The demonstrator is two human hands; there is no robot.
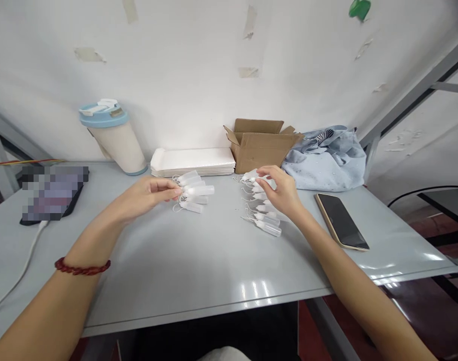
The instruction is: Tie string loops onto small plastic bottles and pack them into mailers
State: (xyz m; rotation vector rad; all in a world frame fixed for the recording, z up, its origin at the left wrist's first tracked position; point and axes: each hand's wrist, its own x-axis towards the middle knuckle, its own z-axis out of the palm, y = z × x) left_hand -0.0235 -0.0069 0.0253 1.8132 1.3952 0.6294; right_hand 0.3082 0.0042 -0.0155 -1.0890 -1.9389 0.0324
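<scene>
My left hand (154, 194) pinches a small translucent plastic tube (201, 190) at its white capped end; the tube points right. Below and behind it lie several similar tubes (192, 206) with thin white strings at their caps. On the right, my right hand (279, 188) hovers over the top of a second row of tubes (268, 228), its curved thumb and index finger apart. A white cap shows just left of the fingertips, and I see nothing held between them. Part of this row is hidden behind the hand.
Against the wall stand a cream tumbler (118, 145) with a blue lid, a stack of white padded envelopes (193, 160), an open cardboard box (262, 150) and light blue cloth (330, 158). A phone (341, 220) lies right; another device (58, 193) with a cable lies left.
</scene>
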